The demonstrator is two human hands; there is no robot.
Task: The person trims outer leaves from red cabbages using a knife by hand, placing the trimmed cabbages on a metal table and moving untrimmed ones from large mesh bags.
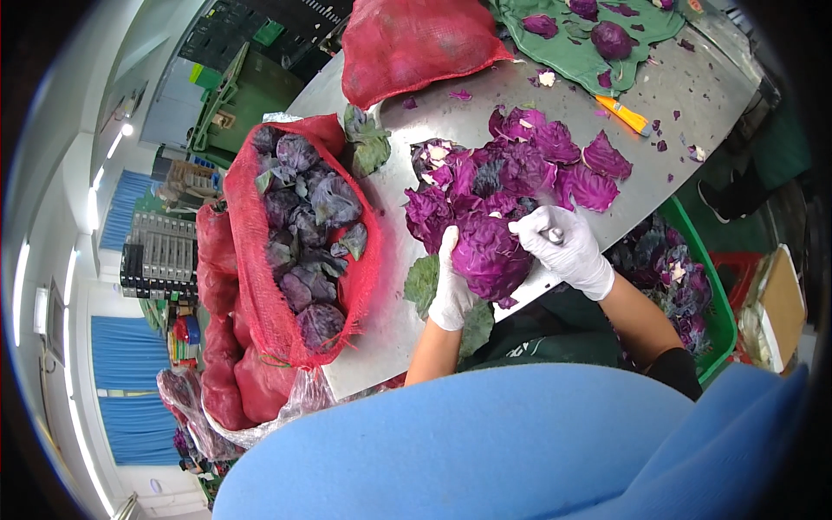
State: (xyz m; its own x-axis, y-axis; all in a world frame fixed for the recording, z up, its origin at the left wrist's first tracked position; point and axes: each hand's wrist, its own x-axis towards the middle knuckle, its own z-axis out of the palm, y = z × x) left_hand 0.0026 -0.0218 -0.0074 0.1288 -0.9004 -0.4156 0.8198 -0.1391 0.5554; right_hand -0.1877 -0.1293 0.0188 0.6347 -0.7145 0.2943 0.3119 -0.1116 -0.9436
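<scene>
My left hand (451,286), in a white glove, holds a red cabbage head (492,257) from its left side, above the near edge of the steel table (396,331). At the head's upper right is my right hand (562,247), also gloved, with its fingers curled around a small tool, of which only a metallic end shows. Whether that tool touches the cabbage cannot be told. Loose purple cabbage leaves (526,159) lie heaped just beyond the head. A green outer leaf (422,283) lies beside my left hand.
An open red mesh sack (244,260) of cabbages stands at left; a closed red sack (416,49) lies at the far side. A green cloth (585,52) and an orange utility knife (623,116) are at upper right. A green crate (718,312) with leaves stands beyond the right table edge.
</scene>
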